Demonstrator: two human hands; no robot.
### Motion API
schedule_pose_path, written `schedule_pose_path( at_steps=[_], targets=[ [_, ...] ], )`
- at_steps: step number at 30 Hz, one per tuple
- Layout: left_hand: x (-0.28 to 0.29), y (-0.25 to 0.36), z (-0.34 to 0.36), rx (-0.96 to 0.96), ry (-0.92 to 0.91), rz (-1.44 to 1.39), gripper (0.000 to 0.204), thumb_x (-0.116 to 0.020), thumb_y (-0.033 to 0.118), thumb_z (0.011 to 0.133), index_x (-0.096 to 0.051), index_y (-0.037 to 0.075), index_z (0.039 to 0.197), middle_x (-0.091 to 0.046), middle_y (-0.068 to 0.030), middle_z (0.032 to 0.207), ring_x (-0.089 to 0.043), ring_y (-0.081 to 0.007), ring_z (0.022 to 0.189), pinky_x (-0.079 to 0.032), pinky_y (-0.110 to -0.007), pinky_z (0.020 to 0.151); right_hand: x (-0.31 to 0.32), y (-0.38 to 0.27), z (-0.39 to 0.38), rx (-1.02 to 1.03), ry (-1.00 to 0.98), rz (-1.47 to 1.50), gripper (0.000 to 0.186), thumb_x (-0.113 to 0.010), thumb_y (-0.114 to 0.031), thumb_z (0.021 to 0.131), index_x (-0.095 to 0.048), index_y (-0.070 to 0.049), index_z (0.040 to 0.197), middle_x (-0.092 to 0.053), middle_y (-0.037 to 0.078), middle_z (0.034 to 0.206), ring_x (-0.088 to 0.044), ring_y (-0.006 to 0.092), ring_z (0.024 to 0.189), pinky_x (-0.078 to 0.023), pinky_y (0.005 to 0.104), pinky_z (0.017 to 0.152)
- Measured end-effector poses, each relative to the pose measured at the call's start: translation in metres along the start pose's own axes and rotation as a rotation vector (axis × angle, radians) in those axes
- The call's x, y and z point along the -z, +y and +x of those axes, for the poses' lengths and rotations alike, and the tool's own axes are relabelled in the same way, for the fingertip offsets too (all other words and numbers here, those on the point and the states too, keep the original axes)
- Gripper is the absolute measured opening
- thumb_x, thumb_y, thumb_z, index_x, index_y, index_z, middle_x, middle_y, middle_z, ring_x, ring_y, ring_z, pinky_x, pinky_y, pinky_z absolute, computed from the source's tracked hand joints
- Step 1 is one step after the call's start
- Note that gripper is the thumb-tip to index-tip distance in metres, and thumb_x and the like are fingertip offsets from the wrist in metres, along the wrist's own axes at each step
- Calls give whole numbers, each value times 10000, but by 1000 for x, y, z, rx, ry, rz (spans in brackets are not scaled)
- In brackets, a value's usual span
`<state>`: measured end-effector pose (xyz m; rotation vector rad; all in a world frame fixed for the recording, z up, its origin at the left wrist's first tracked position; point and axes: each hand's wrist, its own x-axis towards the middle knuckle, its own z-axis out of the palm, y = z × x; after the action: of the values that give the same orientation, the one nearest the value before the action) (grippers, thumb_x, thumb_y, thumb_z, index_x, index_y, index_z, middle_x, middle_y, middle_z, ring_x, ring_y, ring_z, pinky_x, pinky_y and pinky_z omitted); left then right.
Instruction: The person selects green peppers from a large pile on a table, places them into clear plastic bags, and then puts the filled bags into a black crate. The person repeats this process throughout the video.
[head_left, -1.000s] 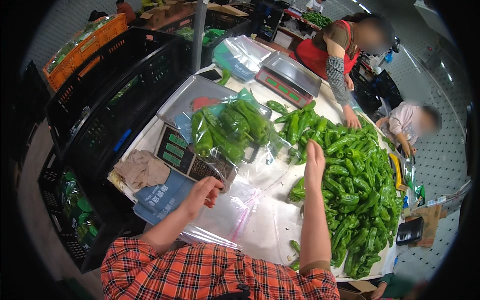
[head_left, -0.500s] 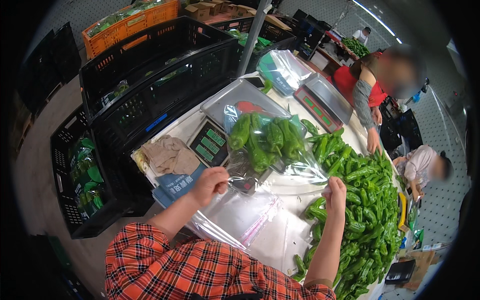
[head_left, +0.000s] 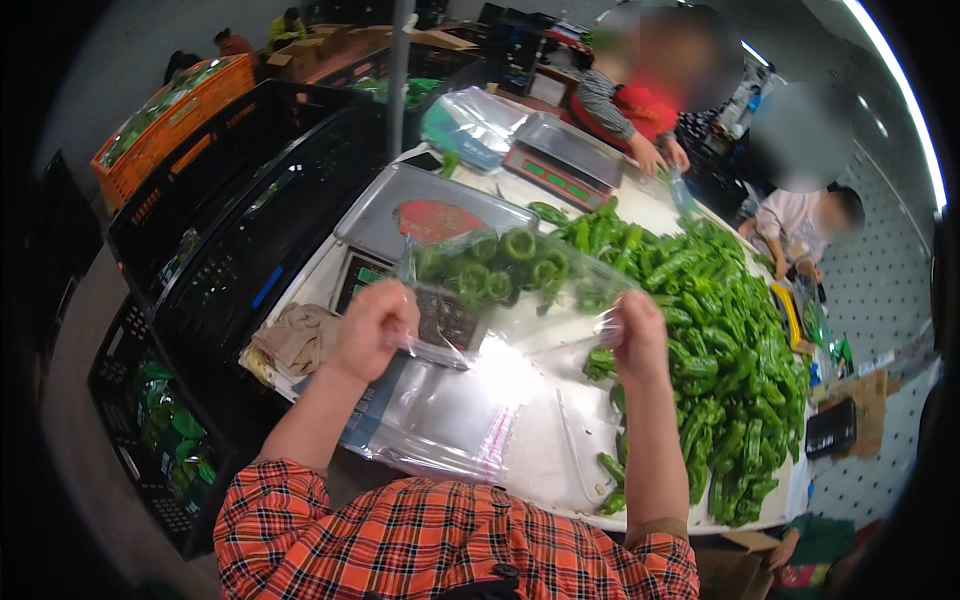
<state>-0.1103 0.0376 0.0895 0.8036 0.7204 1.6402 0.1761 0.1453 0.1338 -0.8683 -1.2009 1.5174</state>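
A clear plastic bag (head_left: 575,318) of green peppers (head_left: 492,265) hangs stretched between my hands, above the table. My left hand (head_left: 378,328) pinches one end of its near edge, my right hand (head_left: 640,335) the other. The peppers lie bunched at the bag's far side and look blurred. Behind them is a scale's metal tray (head_left: 365,208) with a red patch on it; the bag and my left hand partly cover its display. Below the bag lies a stack of flat clear bags (head_left: 445,405). A large heap of loose green peppers (head_left: 735,375) spreads beside my right forearm.
A second scale (head_left: 568,165) and a packet of bags (head_left: 470,130) stand at the back. Black crates (head_left: 215,195) and an orange crate (head_left: 178,120) line the left, near a metal pole (head_left: 398,85). A crumpled cloth (head_left: 300,335) lies left. Co-workers work across the table.
The bag's peppers have shifted and blurred, and both fists have risen nearer the bag's middle. My view has turned right. The striped-sleeved co-worker's hand has left the pepper heap.
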Motion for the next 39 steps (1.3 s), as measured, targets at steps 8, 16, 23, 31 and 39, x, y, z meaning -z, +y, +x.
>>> schedule_pose_path(
  at_steps=[8,16,23,31,39],
  targets=[
    [-70,30,-7,244,-330,-442,270,-449,189,869,-401,83,625,-374,-8,545,-342,-94,459,-290,-236,435,9,-86,-99,104,-1,461,244,-406,-236,932,-489,-105,743,-359,-54,500,-322,45,396,-288,202,363],
    [-73,-14,-21,366,-257,-103,265,-464,212,880,-452,91,645,-432,10,578,-379,-79,459,-321,-229,421,58,-39,-150,70,210,285,253,-469,-258,895,-461,-103,696,-355,-35,498,-306,68,389,-252,221,364],
    [-25,-60,-104,609,-160,499,261,-492,216,859,-510,59,652,-509,-13,592,-467,-89,470,-373,-211,453,95,64,-239,-216,354,-22,249,-500,-217,883,-516,-51,698,-428,-11,518,-351,75,400,-274,211,389],
    [4,-101,-191,845,-88,779,301,-492,270,885,-585,14,758,-643,-77,686,-616,-115,582,-439,-195,496,100,115,-312,-32,371,-757,109,-565,-81,788,-488,-5,802,-473,8,705,-428,93,585,-382,211,569],
    [-13,-104,-210,720,-90,769,274,-503,223,876,-573,10,721,-581,-38,602,-573,-98,538,-422,-207,473,-33,129,-279,360,-265,-874,134,-629,-112,726,-583,-44,832,-564,111,791,-540,283,781,-415,379,682]
  ],
)
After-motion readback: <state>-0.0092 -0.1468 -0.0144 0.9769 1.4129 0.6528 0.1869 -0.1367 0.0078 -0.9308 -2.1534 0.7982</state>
